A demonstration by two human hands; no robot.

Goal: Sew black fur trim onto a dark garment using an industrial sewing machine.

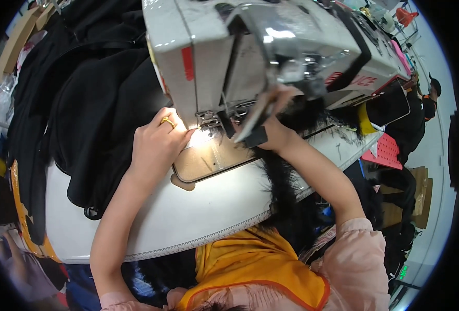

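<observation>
A white sewing machine (pixel 209 67) stands on the table, its lamp lighting the presser foot (pixel 209 122) and the metal plate (pixel 214 158) under it. My left hand (pixel 159 137), with a gold ring on one finger, is just left of the foot. Its fingers are bent and pressed together at the lit spot; what they pinch is too small and bright to make out. Black cloth (pixel 94 114) lies heaped beside that hand. To the right of the foot is my right hand (pixel 277 136), its fingers hidden behind a machine part. A black furry strip (pixel 281 186) hangs below my right wrist.
The white table (pixel 214 205) has a measuring tape along its curved front edge. More black fur (pixel 312 116) lies under the machine arm. A pink perforated tray (pixel 385 152) is at the right. At the lower left, another person's arm (pixel 14 254) shows.
</observation>
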